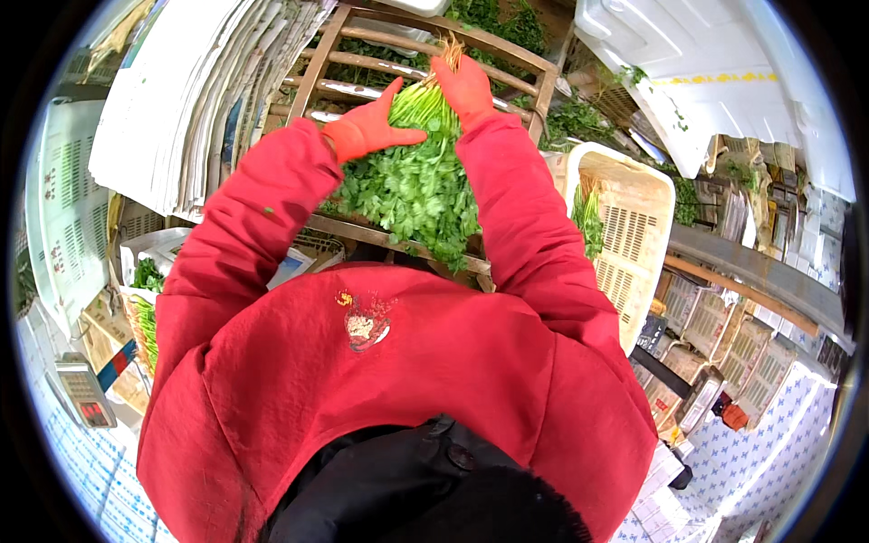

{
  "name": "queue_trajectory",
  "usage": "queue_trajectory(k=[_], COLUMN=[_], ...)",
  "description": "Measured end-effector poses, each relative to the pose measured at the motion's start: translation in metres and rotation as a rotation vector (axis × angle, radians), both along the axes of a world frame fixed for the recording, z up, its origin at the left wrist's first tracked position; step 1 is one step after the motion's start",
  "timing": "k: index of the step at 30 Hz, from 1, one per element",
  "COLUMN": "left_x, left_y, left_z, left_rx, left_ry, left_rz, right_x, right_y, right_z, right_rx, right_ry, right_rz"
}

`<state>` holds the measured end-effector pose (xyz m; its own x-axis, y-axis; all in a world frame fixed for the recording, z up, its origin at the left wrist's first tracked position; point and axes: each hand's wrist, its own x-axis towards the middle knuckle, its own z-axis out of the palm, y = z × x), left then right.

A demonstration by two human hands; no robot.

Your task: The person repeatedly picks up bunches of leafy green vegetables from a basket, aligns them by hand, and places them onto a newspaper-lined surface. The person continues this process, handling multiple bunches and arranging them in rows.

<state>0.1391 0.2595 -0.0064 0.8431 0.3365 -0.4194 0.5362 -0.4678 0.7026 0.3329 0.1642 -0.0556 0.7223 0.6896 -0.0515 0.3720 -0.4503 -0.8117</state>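
Note:
A bunch of leafy greens point(416, 185), which looks like coriander, lies across a wooden slatted rack. Its leaves spread toward me, and the pale stems and brown roots point away. My right hand point(464, 90), in an orange glove, is closed around the stems just below the roots. On the bunch's left side is my left hand point(367, 129), gloved the same way, its thumb and fingers spread apart against the stems and leaves. The wooden rack point(317, 72) shows beyond and around the bunch, with more greens visible below its slats.
A tall stack of newspapers point(172, 100) stands at the left. At the right sits a cream plastic basket point(629, 231) with a small bunch of greens point(588, 222) inside. White foam boxes point(688, 72) are at the far right, and a scale point(86, 389) is at the lower left.

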Motion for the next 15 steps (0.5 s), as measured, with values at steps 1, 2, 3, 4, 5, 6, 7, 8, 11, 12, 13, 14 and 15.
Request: queue_trajectory(k=[1, 2, 3, 4, 5, 6, 7, 8, 11, 12, 13, 14, 15], left_x=[0.001, -0.002, -0.006, -0.019, -0.034, -0.040, -0.039, -0.035, -0.025, -0.025, -0.024, -0.024, -0.027], left_y=[-0.005, -0.002, -0.004, -0.009, -0.016, -0.025, -0.033, -0.040, -0.051, -0.047, -0.046, -0.044, -0.046], left_z=[-0.016, -0.027, -0.033, -0.041, -0.047, -0.053, -0.057, -0.061, -0.036, -0.032, -0.030, -0.029, -0.029], left_rx=[0.020, -0.013, -0.051, -0.025, 0.000, 0.023, 0.023, 0.022, 0.055, 0.059, 0.064, 0.131, 0.193], left_ry=[0.004, 0.042, 0.078, 0.044, -0.004, -0.049, -0.104, -0.159, -0.142, -0.127, -0.109, -0.142, -0.185], left_rz=[0.120, 0.222, 0.313, 0.380, 0.446, 0.503, 0.556, 0.607, 0.581, 0.542, 0.500, 0.475, 0.427], right_x=[0.002, 0.009, 0.015, 0.015, 0.014, 0.022, 0.029, 0.015, -0.057, -0.058, -0.061, -0.065, -0.072], right_y=[0.002, -0.006, -0.021, -0.045, -0.072, -0.099, -0.118, -0.126, -0.101, -0.100, -0.106, -0.112, -0.116], right_z=[-0.003, -0.003, -0.001, 0.005, 0.017, 0.012, 0.001, -0.002, -0.021, -0.017, -0.009, 0.001, 0.048], right_rx=[0.045, 0.092, 0.134, 0.152, 0.171, 0.059, -0.050, -0.128, -0.202, -0.118, -0.033, 0.051, -0.147], right_ry=[0.033, 0.066, 0.097, 0.162, 0.214, 0.165, 0.118, 0.117, -0.140, -0.096, -0.048, 0.000, 0.129], right_rz=[-0.032, -0.067, -0.113, -0.143, -0.173, -0.160, -0.142, -0.158, -0.043, -0.094, -0.146, -0.198, -0.286])
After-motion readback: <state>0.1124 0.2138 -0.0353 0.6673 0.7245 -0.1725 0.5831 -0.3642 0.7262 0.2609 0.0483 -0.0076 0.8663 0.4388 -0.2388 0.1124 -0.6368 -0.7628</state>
